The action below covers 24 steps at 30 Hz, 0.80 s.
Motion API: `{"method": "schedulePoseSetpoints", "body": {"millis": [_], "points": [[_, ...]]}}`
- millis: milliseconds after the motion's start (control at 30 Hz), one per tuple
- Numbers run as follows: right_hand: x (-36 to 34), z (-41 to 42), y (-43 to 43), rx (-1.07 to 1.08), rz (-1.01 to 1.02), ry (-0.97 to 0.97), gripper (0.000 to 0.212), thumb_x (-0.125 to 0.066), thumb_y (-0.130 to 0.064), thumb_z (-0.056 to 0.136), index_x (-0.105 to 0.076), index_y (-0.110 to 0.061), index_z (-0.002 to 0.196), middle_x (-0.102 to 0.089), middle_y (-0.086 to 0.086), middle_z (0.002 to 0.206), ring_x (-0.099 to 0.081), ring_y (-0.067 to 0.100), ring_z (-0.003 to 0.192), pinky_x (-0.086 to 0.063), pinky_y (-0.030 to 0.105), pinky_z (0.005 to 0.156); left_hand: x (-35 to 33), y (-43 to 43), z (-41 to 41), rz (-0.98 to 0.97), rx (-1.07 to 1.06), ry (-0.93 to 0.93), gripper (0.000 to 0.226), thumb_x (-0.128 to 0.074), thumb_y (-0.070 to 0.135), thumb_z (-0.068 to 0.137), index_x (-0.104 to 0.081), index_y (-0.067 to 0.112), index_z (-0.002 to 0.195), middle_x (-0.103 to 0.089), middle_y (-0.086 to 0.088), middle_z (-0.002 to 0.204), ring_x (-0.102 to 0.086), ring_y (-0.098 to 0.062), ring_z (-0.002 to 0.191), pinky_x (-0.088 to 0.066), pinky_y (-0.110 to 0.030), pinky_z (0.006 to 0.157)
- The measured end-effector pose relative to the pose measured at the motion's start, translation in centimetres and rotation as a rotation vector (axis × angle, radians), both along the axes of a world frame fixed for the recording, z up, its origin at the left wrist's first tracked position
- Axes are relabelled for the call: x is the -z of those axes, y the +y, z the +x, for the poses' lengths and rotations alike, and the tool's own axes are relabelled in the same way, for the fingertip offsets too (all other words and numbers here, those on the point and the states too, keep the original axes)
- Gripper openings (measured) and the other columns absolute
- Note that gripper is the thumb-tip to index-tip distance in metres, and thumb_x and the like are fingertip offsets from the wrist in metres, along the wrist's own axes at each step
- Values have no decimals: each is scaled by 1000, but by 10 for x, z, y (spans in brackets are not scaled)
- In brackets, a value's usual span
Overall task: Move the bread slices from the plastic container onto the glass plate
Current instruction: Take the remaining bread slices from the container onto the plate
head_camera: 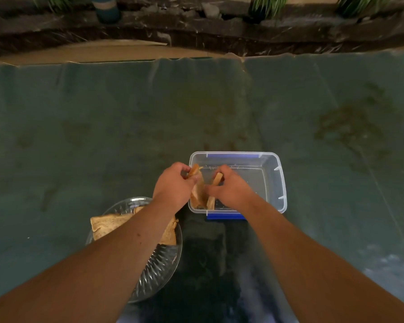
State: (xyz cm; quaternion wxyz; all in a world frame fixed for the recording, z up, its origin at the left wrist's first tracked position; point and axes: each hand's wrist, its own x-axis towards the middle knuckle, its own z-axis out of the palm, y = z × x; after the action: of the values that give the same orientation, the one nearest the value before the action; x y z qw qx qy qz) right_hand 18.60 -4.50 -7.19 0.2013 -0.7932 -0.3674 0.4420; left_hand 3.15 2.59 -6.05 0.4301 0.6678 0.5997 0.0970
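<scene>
A clear plastic container [275, 183] with blue clips sits on the green surface. At its left end stand bread slices [198, 192] on edge. My left hand [173, 185] pinches the top of one slice at the container's left rim. My right hand [229, 187] grips another slice [217, 178] just to the right, inside the container. A cut-glass plate [159, 269] lies to the lower left, partly under my left forearm, with bread slices [107, 226] lying flat on it.
The green mat [103, 127] spreads wide on all sides, with brown stains at the right. A dark stone ledge with plants [219, 26] runs along the far edge. A dark shadowed patch [203, 264] lies between plate and container.
</scene>
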Motion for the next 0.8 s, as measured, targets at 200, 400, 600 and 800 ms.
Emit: {"method": "schedulePoseSetpoints", "body": {"millis": [200,400,600,800], "points": [[-1,3,-12,193,29,-61,18,-61,-20,100,-50,-33,105,-61,-3,95,-59,13,81,-54,32,75,-6,0,-7,15,-37,-60,18,-72,34,93,-57,42,88,-66,17,91,-62,-5,81,-46,-26,59],[-33,0,-22,287,85,-77,41,-60,-8,90,-53,-35,120,-66,-1,91,-66,20,80,-63,44,73,-28,0,-40,-113,-265,-391,16,-75,15,93,-66,29,95,-71,-3,100,-74,-16,80,-66,-40,67],[-76,-23,-27,253,167,-9,45,-62,-7,89,-55,-39,119,-68,0,98,-69,24,85,-65,55,72,-60,1,-116,-296,-346,-584,13,-74,8,93,-70,11,105,-70,-12,99,-75,-19,81,-63,-32,62],[-76,-85,-46,89,150,74,49,-66,-8,88,-52,-48,113,-64,-3,105,-68,22,87,-67,47,63,-59,-18,-205,-469,-298,-528,14,-74,10,92,-70,9,106,-75,-9,96,-73,-19,80,-60,-28,62]]}}
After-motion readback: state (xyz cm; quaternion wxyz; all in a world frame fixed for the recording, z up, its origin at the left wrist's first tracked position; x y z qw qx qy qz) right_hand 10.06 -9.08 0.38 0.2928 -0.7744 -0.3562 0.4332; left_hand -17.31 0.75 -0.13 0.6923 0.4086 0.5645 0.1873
